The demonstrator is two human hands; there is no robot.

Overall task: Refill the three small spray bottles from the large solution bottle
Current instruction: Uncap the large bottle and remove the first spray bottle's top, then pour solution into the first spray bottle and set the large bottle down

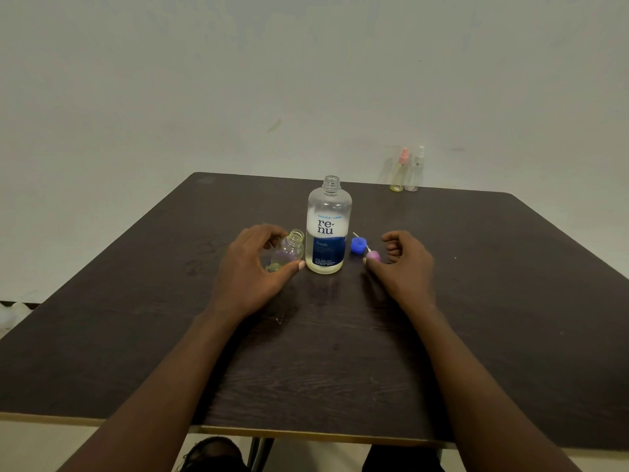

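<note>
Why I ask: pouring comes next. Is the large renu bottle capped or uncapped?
Uncapped. The renu bottle stands upright with bare neck threads; a blue cap lies beside it.

A plain room; whether home or workplace cannot be told. The left hand grips a small bottle on a dark wood-grain table. Well beyond that grip stands a pale wall; below and nearer the person lies pale floor.
</note>
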